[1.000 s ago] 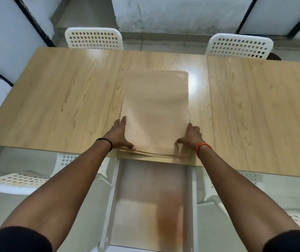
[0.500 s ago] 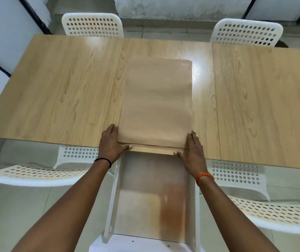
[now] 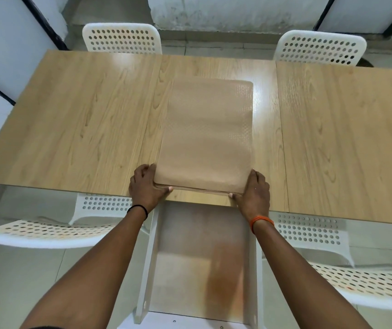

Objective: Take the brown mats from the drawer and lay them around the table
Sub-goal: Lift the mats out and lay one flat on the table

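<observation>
The stack of brown mats lies mid-worktop at its near edge, above the open drawer, with the left hand and right hand pinching its near corners in a curled grip.

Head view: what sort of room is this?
Probably a plain dining or meeting room: a long wooden table with white perforated chairs on both sides, and a stack of brown mats on top.
</observation>
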